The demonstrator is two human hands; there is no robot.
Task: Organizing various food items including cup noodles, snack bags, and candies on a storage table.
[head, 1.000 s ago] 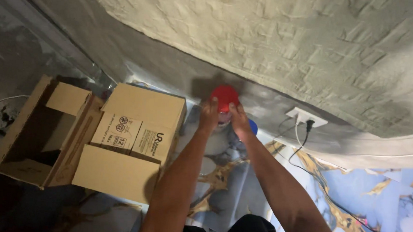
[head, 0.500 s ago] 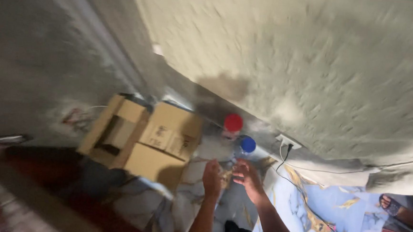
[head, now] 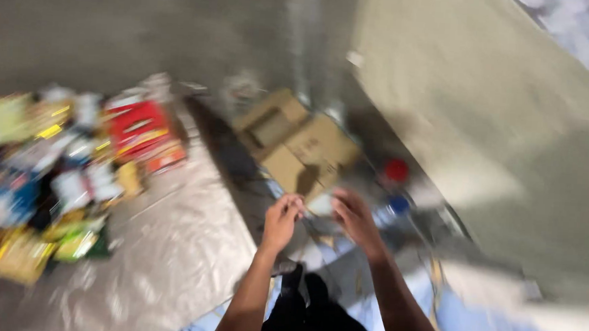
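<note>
Our left hand (head: 281, 220) and right hand (head: 354, 219) were raised side by side in front of us, close together but not touching, and between them we made out something small and pale (head: 320, 203), too smeared by the camera's motion to name. The fingers (head: 292, 203) of the left hand were curled as if pinching an edge of it; the right hand looked half closed beside it, though we could not tell for certain whether either hand truly gripped anything. Just beyond our hands sat an open cardboard box (head: 296, 145) on the floor beside the textured wall (head: 514, 131), with a red round thing (head: 396, 170) and a blue round thing (head: 398, 204) near its right side. Well apart to our left lay a heap of colourful packets (head: 55, 171) and a red pack (head: 139, 127) on a silvery sheet (head: 187, 247). We judged the chief risk to be the fast swing of our head: with the view so blurred, the pale thing could slip from a loose pinch and drop among the clutter below. A careless reach could also knock the red and blue things, or catch a flap of the box.
</note>
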